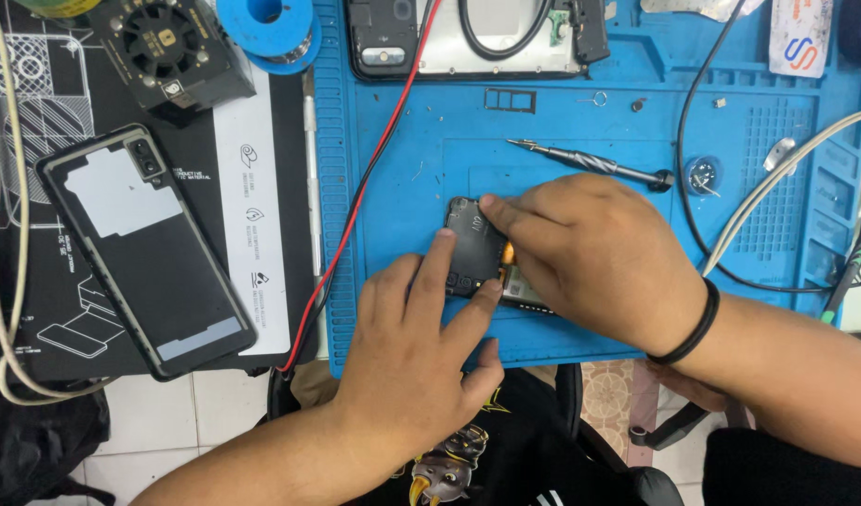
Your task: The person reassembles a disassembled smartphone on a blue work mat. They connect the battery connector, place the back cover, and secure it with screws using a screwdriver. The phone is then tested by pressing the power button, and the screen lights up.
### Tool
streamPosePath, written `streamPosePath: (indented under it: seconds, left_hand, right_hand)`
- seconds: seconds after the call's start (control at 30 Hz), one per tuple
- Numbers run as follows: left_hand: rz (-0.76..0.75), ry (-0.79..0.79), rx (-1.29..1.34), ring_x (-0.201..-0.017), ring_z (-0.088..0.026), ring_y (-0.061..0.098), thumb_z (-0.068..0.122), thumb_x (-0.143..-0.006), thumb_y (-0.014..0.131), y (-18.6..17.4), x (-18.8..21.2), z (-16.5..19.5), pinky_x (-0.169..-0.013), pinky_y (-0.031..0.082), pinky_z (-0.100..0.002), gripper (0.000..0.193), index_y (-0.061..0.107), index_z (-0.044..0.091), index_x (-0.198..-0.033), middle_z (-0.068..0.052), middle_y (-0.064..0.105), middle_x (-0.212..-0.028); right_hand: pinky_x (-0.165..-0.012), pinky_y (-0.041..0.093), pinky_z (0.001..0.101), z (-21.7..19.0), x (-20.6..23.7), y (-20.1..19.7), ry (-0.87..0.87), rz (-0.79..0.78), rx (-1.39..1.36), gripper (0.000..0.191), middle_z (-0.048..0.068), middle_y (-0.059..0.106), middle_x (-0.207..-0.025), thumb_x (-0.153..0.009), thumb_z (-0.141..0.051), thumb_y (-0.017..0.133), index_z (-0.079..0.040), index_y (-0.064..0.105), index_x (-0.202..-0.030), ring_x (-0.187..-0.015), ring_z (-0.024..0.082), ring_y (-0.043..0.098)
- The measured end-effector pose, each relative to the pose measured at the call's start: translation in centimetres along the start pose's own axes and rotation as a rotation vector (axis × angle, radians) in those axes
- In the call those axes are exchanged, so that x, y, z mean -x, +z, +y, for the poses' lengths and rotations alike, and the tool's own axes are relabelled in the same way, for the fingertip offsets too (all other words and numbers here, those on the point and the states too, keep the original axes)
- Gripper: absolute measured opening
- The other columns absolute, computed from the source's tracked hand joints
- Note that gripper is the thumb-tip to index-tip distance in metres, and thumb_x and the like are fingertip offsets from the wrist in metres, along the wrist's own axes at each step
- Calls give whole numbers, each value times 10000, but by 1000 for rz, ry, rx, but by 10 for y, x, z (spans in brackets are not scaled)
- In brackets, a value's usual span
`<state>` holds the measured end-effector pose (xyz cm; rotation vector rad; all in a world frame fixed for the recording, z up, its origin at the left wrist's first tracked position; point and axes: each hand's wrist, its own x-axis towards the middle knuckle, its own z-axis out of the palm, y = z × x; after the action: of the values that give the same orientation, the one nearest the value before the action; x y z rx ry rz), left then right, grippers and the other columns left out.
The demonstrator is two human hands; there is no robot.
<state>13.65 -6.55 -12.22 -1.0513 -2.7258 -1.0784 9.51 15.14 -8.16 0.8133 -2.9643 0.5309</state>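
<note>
- Phone board (473, 245), a small dark piece with a bit of orange and a pale strip at its lower right, lies on the blue mat (580, 122) near the mat's front edge, both hands on it.
- Left hand (421, 361) presses down on the board's lower left; its forefinger and thumb are spread, not clamped on anything.
- Right hand (590, 248) covers the board's right side, forefinger tip on the top edge; whether its fingers pinch a part underneath, I cannot tell.
- Judging by the layout, disassembly looks well along: the phone back cover (145, 248) lies apart at the worktop's left side, inner face up, and an opened phone body (468, 37) sits at the mat's far edge.
- Precision screwdriver (590, 161) rests unheld on the mat just beyond the right hand, and a few tiny loose parts lie near the far edge.
- Left to do, by appearances: finishing work on this board; nothing shows reassembly.
</note>
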Motion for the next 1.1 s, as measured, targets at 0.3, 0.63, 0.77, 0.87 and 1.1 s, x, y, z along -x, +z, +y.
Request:
streamPosePath:
  seconds: [0.3,0.63,0.77,0.87,1.1]
  left_hand:
    - [-54,-22,-12,-1219,-448,430,339,-799,746,1,-4,-2,-958,388,-559,479,706,78,-1198,-320,376,-1507]
    - [69,-22,39,-1262,-474,444,330,-832,810,-1,-4,-9,-1049,396,-553,549,626,34,-1256,-335,402,-1508]
    - [158,-71,124,-1265,-460,496,251,-836,820,-6,-3,-7,-1056,421,-509,455,650,7,-1180,-334,489,-1465]
    - [230,-75,173,-1172,-354,599,150,-873,818,-10,-8,-2,-1002,492,-426,275,708,35,-1097,-157,687,-1271]
    - [346,79,110,-1028,-309,612,60,-921,802,-35,-33,-4,-898,506,-404,258,718,33,-1163,-98,686,-1164]
  right_hand:
    - [-807,530,427,-15,6,10,34,81,-5,455,91,692,-990,-775,-62,733,-20,714,-1228,-891,301,664]
    - [-822,508,455,26,18,-13,145,171,231,256,105,693,-987,-915,-96,729,-51,744,-1167,-907,339,634]
    - [-819,512,438,44,22,-8,151,124,411,181,75,692,-955,-906,-138,744,-95,767,-1080,-878,319,625]
    - [-813,507,444,47,20,-9,95,170,412,143,68,681,-924,-862,-154,779,-90,736,-983,-873,322,626]
    - [-694,487,425,2,40,-38,19,302,280,205,77,669,-833,-762,-37,800,-36,708,-944,-755,300,638]
